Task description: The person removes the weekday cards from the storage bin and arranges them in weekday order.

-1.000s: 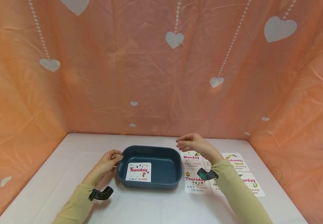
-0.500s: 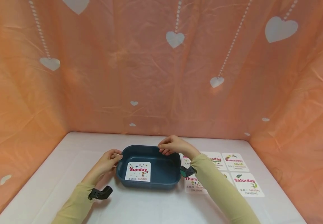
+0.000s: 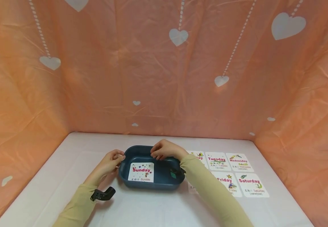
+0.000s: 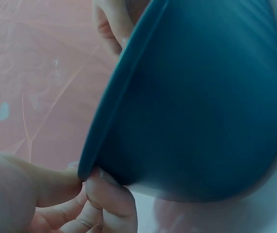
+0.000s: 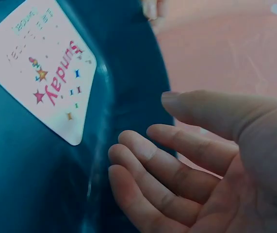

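My left hand pinches the left rim of a dark blue plastic basin, its thumb and finger on either side of the rim in the left wrist view. A white card printed "Sunday" lies face up in the basin's left half. Over the back of the basin, my right hand hovers with its fingers loosely bent. The right wrist view shows nothing between that hand's thumb and fingertips.
To the basin's right, several weekday cards lie in two rows: Tuesday, Wednesday, Friday and Saturday are visible. My right forearm covers parts of others. An orange curtain with hearts hangs behind the white table.
My right hand has moved left from above the Monday card to above the basin, uncovering more of the cards on the right. The left hand, basin and Sunday card have stayed put.
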`<state>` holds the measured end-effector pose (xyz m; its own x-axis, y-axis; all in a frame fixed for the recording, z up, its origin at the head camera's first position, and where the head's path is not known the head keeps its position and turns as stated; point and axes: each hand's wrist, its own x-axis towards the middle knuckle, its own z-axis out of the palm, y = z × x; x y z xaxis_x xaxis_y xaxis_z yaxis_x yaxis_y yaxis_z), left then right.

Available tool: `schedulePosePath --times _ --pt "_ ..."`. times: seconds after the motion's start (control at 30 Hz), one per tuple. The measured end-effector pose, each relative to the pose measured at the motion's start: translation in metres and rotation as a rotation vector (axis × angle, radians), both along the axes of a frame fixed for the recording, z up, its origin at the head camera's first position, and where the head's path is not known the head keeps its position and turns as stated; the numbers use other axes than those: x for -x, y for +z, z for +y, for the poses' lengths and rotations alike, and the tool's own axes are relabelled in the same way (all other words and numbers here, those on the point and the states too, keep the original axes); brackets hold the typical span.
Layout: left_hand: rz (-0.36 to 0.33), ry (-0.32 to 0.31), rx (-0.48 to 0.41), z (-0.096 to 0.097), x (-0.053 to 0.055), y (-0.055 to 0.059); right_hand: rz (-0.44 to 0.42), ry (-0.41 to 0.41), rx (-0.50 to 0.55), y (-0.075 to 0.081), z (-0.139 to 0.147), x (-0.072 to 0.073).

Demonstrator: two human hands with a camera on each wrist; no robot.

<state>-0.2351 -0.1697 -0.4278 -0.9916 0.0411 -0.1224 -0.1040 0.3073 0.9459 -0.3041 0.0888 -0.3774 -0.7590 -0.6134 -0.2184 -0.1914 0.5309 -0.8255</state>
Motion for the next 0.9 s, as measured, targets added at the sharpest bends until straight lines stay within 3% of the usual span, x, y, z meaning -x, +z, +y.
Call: schedulePosePath --times 0.23,0.6,0.9 --pt "-0.002 -0.002 -0.003 0.000 0.000 0.000 -0.020 -0.014 -0.038 -0.009 -0.008 -0.001" --pt "0.010 -0.005 0.003 -0.001 0.001 -0.001 -0.018 -0.018 -0.131 -0.010 -0.014 -0.003" --pt "0.016 -0.006 0.013 0.000 0.001 -0.001 0.022 -0.020 -0.214 -0.016 -0.019 -0.003"
